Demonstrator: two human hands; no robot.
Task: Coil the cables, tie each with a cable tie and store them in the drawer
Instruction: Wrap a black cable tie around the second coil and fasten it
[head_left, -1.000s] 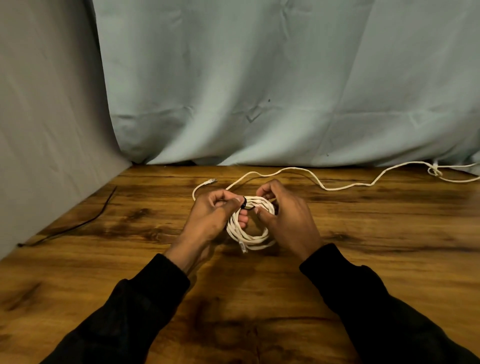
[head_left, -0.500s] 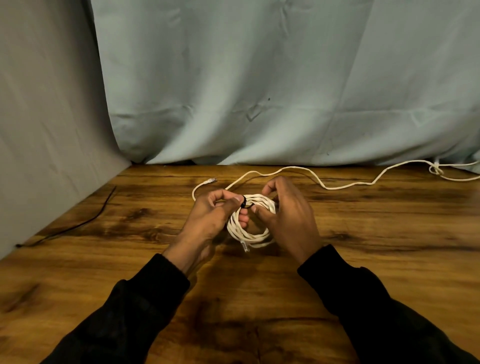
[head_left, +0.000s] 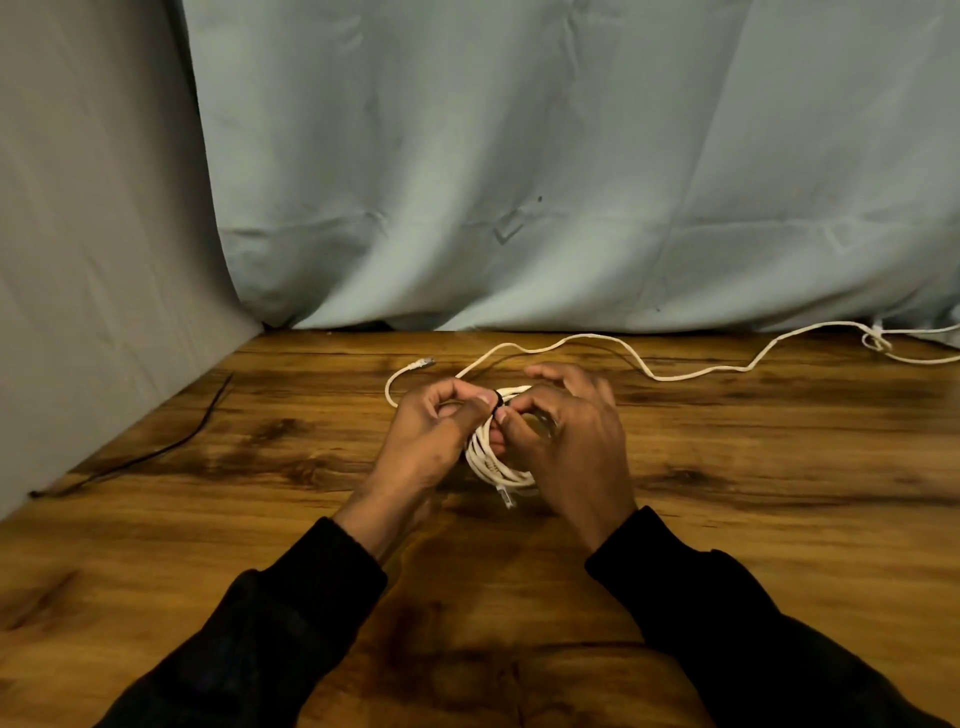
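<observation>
A coiled white cable (head_left: 493, 465) is held just above the wooden table (head_left: 753, 493) between both hands. A black cable tie (head_left: 498, 401) wraps the top of the coil. My left hand (head_left: 431, 441) grips the coil's left side, its thumb against the tie. My right hand (head_left: 571, 447) pinches the tie with thumb and forefinger, the other fingers spread over the coil. One plug end (head_left: 506, 498) hangs below the coil. A second, loose white cable (head_left: 649, 371) snakes across the back of the table to the right edge; its plug (head_left: 423, 362) lies at the left.
A thin black cable tie (head_left: 171, 449) lies on the table at the far left near the grey wall. A pale blue cloth hangs behind the table's back edge. No drawer is in view.
My right hand has shifted slightly left and its fingers have lifted and spread over the coil while pinching the tie. The left hand and the coil have barely moved.
</observation>
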